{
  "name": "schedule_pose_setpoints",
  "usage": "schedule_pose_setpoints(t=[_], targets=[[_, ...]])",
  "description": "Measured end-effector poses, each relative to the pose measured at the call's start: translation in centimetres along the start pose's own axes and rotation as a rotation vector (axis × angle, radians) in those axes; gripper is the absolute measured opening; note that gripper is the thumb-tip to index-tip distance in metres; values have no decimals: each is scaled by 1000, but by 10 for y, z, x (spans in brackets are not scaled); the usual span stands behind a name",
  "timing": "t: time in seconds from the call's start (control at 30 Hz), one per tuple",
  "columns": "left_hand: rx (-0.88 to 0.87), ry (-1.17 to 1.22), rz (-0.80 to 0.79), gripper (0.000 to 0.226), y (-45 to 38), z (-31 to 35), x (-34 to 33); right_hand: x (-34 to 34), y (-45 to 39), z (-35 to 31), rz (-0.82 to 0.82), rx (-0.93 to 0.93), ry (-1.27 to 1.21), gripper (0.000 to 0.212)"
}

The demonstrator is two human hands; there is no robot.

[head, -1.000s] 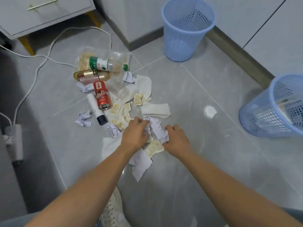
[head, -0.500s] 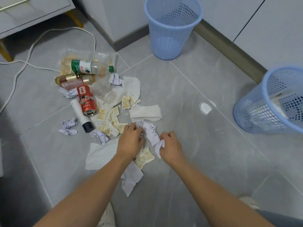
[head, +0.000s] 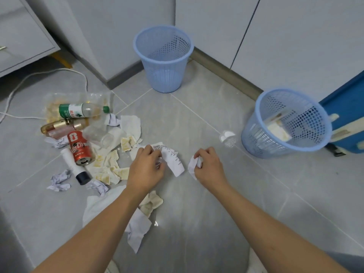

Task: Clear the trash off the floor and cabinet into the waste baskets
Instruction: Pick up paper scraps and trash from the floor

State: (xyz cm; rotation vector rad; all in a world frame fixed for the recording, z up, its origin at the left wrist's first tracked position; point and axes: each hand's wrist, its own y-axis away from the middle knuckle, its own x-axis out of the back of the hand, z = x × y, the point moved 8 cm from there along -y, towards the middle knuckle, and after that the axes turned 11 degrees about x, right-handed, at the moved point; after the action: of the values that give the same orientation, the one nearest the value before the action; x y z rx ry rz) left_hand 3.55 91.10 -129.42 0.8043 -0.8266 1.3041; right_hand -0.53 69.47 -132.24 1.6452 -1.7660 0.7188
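A heap of trash lies on the grey tile floor: a green-labelled plastic bottle (head: 83,110), a red can (head: 79,148), a gold bottle (head: 63,126), a white tube with a black cap (head: 74,170), crumpled paper balls (head: 59,180) and stained tissues (head: 110,168). My left hand (head: 146,169) is shut on a long printed paper slip (head: 173,160), lifted off the floor. My right hand (head: 208,166) is shut on a crumpled white paper scrap (head: 194,164). One blue waste basket (head: 163,58) stands at the wall corner. A second blue basket (head: 285,123) to the right holds some trash.
A white cable (head: 49,75) runs over the floor at the left under a grey cabinet (head: 21,36). A blue box (head: 346,113) stands behind the right basket. A small clear lid (head: 227,135) lies beside that basket. More paper (head: 137,229) lies under my left forearm.
Both hands have risen from the pile and moved apart; the left holds the printed slip, the right the crumpled scrap. The view has tilted up, showing more wall.
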Motion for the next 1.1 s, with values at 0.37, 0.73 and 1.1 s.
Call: schedule_pose_setpoints(t=[0.37,0.73,1.1], targets=[[-321,185,126,10,-66,193,44,227,-40,12,432,28,19,23],[-527,132,17,12,-109,370,-28,336,-45,132,448,-198,201,18],[-564,55,-156,45,-94,361,-59,310,-41,153,248,-204,271,45]])
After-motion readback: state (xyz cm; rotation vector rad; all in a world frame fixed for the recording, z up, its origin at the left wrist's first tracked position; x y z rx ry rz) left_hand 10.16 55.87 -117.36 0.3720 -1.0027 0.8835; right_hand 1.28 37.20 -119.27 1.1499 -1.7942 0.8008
